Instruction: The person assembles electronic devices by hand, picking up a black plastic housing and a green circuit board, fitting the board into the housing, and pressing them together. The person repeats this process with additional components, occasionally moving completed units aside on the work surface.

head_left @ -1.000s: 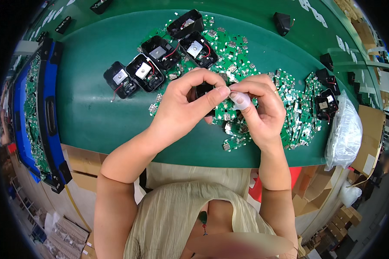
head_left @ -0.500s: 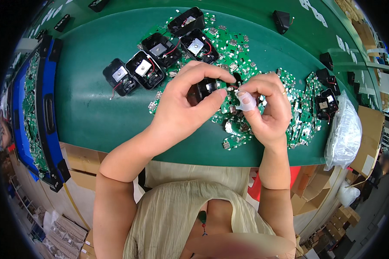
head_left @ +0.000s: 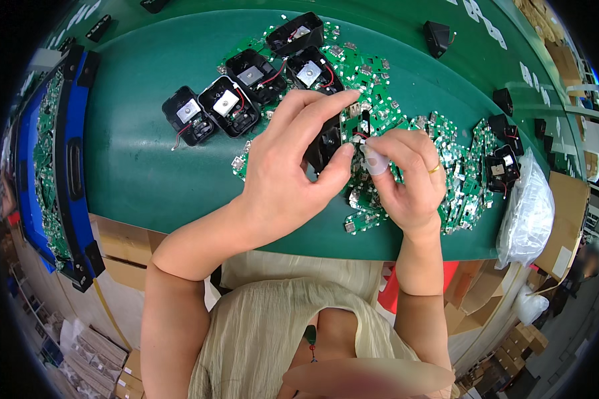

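Observation:
A black plastic housing [head_left: 327, 147] sits in the grip of my left hand [head_left: 283, 159], its thumb and fingers curved around it and hiding much of it. At its right side, green circuit board [head_left: 351, 121] shows by my left fingertips; whether it is part of the held piece I cannot tell. My right hand [head_left: 412, 179] is pinched close to that side, by a short red wire [head_left: 360, 135]. A whitish translucent finger cover [head_left: 375, 162] wraps one of its digits. What lies between the right fingertips is too small to make out.
Several open black housings [head_left: 229, 106] with metal plates and red wires stand beyond my left hand. Loose green circuit boards [head_left: 459, 179] are heaped across the green table [head_left: 133, 173]. A blue tray [head_left: 77, 159] of boards is at left, a clear plastic bag [head_left: 527, 206] at right.
My left index finger has straightened and its grip opened wider around the housing, which has turned in the hand. The right fingertips stay close beside it, with the hand slightly shifted.

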The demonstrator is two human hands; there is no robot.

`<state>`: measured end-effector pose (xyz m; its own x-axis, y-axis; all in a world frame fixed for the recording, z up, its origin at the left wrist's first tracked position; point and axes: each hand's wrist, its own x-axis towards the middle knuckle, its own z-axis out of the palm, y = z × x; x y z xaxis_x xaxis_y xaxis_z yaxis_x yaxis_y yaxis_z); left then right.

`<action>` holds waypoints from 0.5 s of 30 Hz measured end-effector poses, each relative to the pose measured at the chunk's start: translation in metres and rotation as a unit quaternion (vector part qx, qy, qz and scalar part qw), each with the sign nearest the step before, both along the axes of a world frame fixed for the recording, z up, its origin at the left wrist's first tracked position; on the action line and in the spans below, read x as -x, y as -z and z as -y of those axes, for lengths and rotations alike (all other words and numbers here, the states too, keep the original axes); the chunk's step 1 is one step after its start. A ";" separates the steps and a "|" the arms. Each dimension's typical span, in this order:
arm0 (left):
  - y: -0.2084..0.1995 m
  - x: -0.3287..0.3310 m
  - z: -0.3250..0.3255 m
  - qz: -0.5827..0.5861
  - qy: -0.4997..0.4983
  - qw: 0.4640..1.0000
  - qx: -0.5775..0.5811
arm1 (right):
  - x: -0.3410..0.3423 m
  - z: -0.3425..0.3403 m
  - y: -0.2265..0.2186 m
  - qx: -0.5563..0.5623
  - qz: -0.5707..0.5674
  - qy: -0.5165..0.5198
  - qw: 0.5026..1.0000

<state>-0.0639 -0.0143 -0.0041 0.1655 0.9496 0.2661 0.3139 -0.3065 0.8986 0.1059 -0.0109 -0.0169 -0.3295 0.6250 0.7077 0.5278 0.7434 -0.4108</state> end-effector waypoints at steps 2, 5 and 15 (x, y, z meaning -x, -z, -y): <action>-0.001 0.000 0.000 -0.004 0.006 1.000 -0.003 | -0.001 0.000 -0.001 -0.007 0.002 -0.003 1.000; -0.002 0.000 0.001 -0.004 0.012 1.000 0.014 | 0.000 0.000 -0.001 -0.003 -0.004 -0.004 1.000; 0.000 -0.002 0.002 -0.021 0.009 0.999 -0.041 | -0.002 0.000 -0.001 -0.007 0.008 -0.017 1.000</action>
